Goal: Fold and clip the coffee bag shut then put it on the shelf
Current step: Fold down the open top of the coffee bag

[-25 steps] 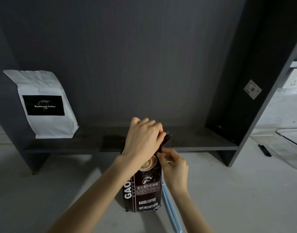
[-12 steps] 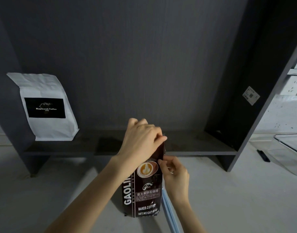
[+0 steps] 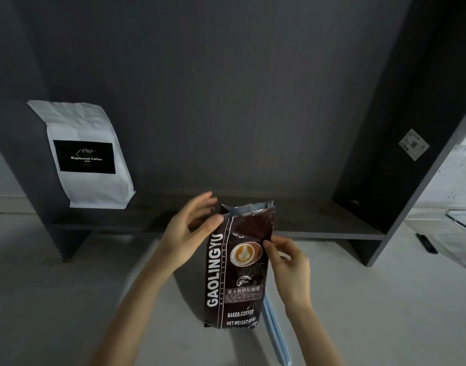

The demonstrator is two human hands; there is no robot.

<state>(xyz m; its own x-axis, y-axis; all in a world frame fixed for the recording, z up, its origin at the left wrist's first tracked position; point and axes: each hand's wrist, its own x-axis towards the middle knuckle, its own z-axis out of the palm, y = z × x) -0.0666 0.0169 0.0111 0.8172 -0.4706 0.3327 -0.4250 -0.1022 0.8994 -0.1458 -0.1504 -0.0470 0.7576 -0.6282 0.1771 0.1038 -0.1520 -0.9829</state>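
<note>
A dark brown coffee bag (image 3: 238,276) marked GAOLINGYU stands upright on the pale counter, its top unfolded and gaping open. My left hand (image 3: 189,231) hovers at the bag's upper left with fingers spread, the thumb just touching the edge. My right hand (image 3: 287,262) pinches the bag's right edge about a third of the way down. A long light blue clip (image 3: 275,336) lies on the counter behind the bag's lower right, partly hidden by my right forearm. The dark grey shelf (image 3: 319,228) runs just behind the bag.
A white coffee bag (image 3: 86,154) with a black label stands at the shelf's left end. The shelf's dark side panel (image 3: 400,154) rises at the right and bears a small sticker. A clear tray (image 3: 461,225) and a black pen (image 3: 426,243) lie at far right.
My left hand has lifted off the bag's top and moved left with fingers opening. The folded top has sprung up and stands open. My right hand stays on the right edge.
</note>
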